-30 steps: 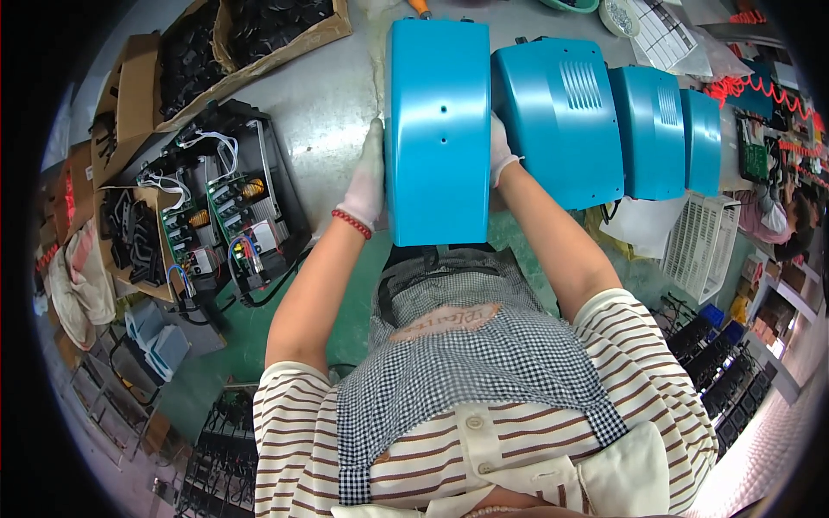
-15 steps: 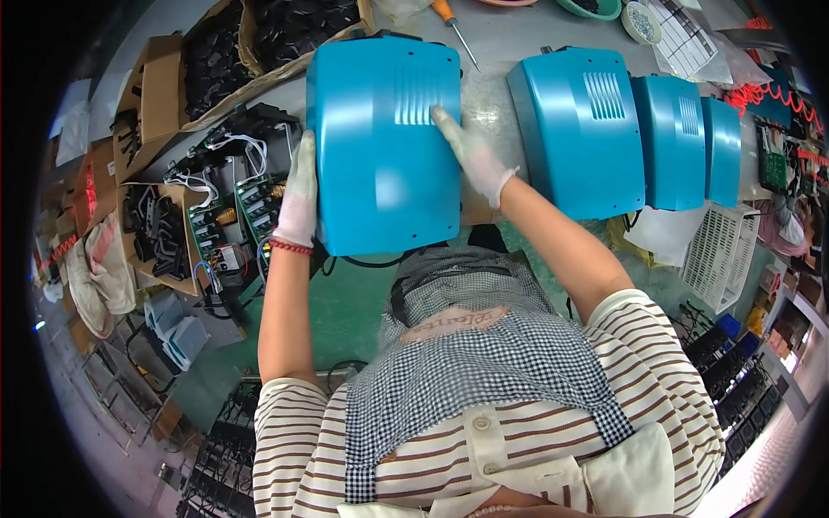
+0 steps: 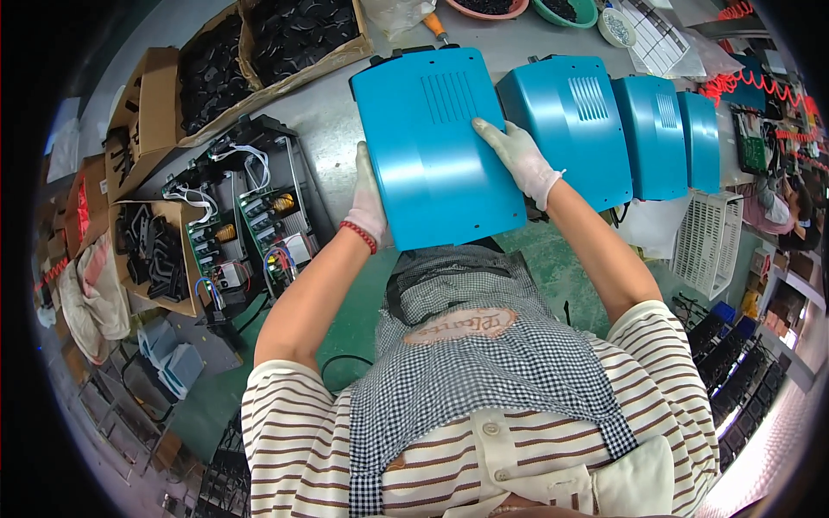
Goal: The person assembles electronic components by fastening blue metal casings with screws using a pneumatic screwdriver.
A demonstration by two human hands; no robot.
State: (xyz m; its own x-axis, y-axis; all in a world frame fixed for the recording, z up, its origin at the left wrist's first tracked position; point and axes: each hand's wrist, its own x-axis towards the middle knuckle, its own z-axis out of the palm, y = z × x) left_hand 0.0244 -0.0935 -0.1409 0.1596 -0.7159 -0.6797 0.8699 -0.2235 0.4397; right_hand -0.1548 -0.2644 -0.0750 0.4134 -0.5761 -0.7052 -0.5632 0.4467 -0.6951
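Note:
Between both hands, a glossy blue metal housing (image 3: 440, 181) with vent slots sits tilted at the table's front edge. My left hand (image 3: 367, 194), in a white glove, presses along its left side with the fingers partly hidden. On its right edge lies my gloved right hand (image 3: 518, 160), thumb on the top face near the slots and the other fingers out of sight down the side. Just right of it stands a second blue housing (image 3: 574, 125), partly overlapped by the held one. Beyond that are another blue housing (image 3: 656, 138) and a smaller-looking one (image 3: 699, 142).
Open chassis with circuit boards (image 3: 268, 216) and wires lie at left. Cartons of black parts (image 3: 302, 34) stand behind them, a smaller carton (image 3: 155, 246) nearer. An orange-handled screwdriver (image 3: 435, 24), a red bowl (image 3: 488, 7) and a green bowl (image 3: 566, 10) are at the back. A white crate (image 3: 708, 242) stands right.
Both hands have shifted the blue housing to the right and turned it slightly. It has come up against the row of housings in view, and more tabletop and circuit boards show at left.

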